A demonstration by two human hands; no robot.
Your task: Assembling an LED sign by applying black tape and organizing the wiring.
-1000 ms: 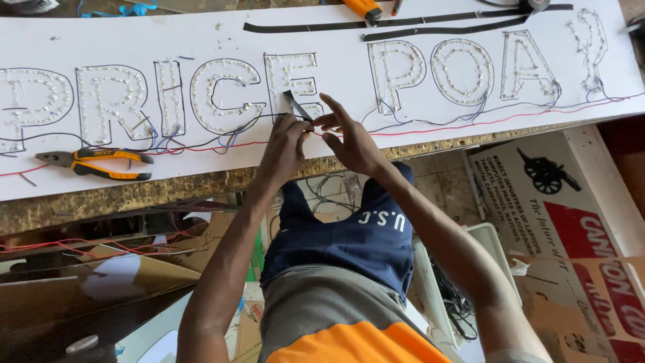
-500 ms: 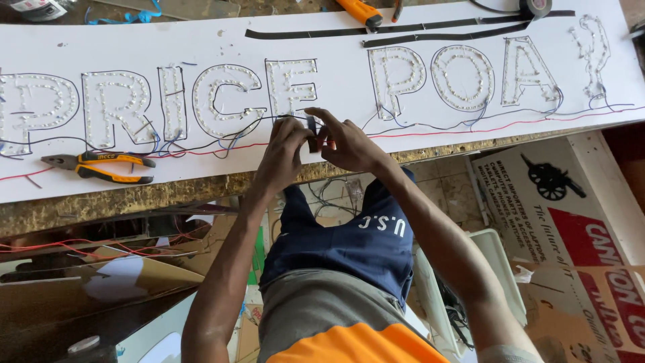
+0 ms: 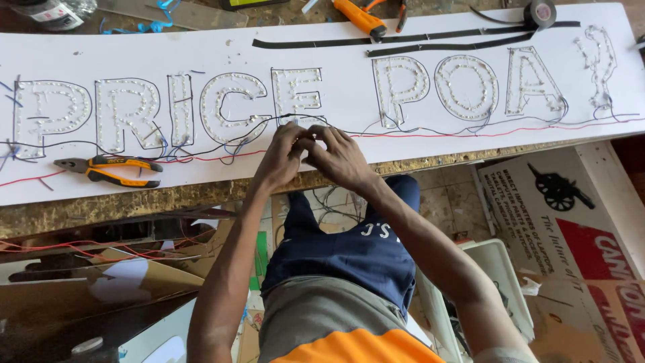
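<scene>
Far left on the white sign board [image 3: 416, 144], orange-and-black pliers [image 3: 111, 171] lay flat below the first letters, jaws pointing left, just beside a loose red wire [image 3: 27, 179]. The board carried outlined letters studded with small white bulbs [image 3: 232, 107], with dark wires [image 3: 201, 151] trailing along their lower edges. The board rested on a worn desk [image 3: 134, 202] whose front edge showed beneath it.

Near centre, the left hand [image 3: 279, 158] and right hand [image 3: 339, 158] met, touching each other at the board's lower margin, under the fifth letter. Both sets of fingers were curled inward, pinched on the wires where they bunched; the left grip and right grip looked closed on that bundle, though the exact strand was hidden by the fingers.

Right of the hands, a thin red wire [image 3: 470, 133] ran along under the remaining letters. Above those letters lay black tape strips [image 3: 443, 46], an orange tool [image 3: 359, 17] and, far right, a tape roll [image 3: 539, 12].
</scene>
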